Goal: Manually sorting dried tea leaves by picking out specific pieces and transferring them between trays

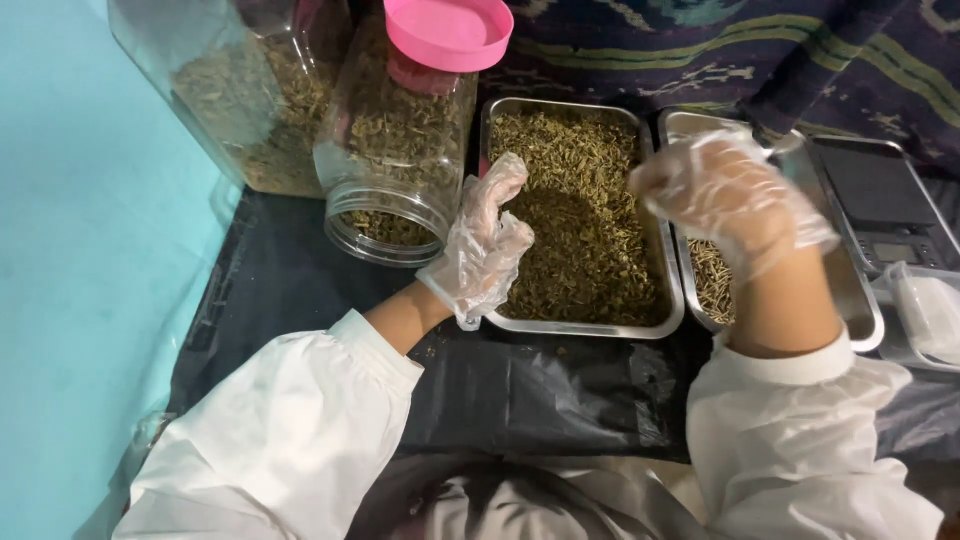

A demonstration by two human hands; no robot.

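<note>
- The steel tray (668,300) is a shallow rectangle heaped almost to its rim with dry, olive-green herb bits (585,220); it sits on the black surface (520,390) just ahead of the person.
- Its long axis runs away from the person, toward the patterned cloth (720,50).
- The left hand (485,245), in a thin clear glove, rests on the tray's left rim with its fingers loosely open and curled, holding nothing.
- The right hand (735,195), gloved too, hovers over the tray's right rim with fingertips pinched together; I cannot tell whether it holds any herb.
- A second steel tray (865,320) lies touching or just beside the right edge, holding only a little herb.
- Two clear jars (390,170) of the same herb crowd the left, one with a pink lid (450,30).
- A small scale (880,205) sits at far right.
- Open black surface remains near the sleeves.
</note>
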